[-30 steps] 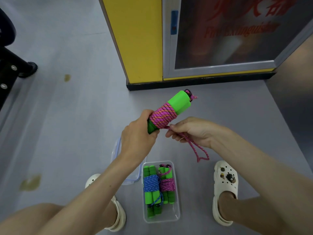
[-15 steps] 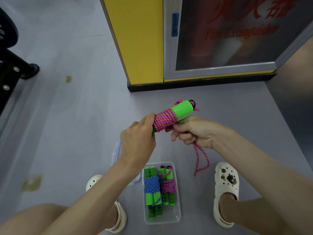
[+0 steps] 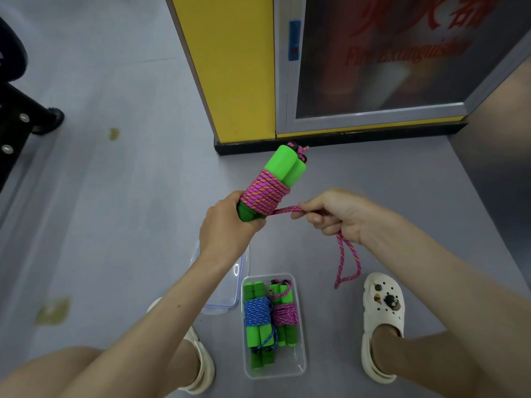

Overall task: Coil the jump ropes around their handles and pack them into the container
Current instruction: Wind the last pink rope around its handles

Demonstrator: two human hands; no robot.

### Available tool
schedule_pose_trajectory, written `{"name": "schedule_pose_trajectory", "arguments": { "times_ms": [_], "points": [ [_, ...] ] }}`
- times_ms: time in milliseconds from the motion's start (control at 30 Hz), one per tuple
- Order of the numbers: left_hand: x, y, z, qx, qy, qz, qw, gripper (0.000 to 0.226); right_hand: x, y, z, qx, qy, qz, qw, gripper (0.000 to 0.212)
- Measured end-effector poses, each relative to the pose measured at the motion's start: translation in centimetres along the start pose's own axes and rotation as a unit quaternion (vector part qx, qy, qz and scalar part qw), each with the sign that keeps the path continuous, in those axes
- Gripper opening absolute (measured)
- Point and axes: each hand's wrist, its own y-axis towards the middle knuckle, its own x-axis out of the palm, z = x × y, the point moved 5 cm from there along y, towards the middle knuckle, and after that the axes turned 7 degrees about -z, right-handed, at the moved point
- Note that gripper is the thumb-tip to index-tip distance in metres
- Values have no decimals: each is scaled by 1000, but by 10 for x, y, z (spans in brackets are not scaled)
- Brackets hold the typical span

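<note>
My left hand grips the lower end of a pair of green foam handles with pink rope coiled round their middle. My right hand pinches the free pink rope end, stretched taut from the coil; a short loop of it dangles below that hand. On the floor between my feet stands a clear plastic container holding a blue-wound jump rope and a pink-wound one, both with green handles.
The container's clear lid lies on the floor left of it, partly under my left forearm. My white clogs flank the container. A yellow cabinet with a glass door stands ahead; a black wheeled base sits far left.
The handles tipped more upright and rose toward the cabinet. My right hand came from under the bundle and pulled the rope end out to the right, taut.
</note>
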Motion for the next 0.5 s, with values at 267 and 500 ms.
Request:
{"name": "schedule_pose_trajectory", "arguments": {
  "times_ms": [267, 500],
  "points": [
    [-2, -2, 5, 7, 17, 6, 1000, 31, -4, -1, -3, -18, 46, 0, 999, 29],
    [-3, 2, -7, -87, -166, -41, 981, 25, -1, -2, -4, -24, 0, -1, 1000, 29]
  ]
}}
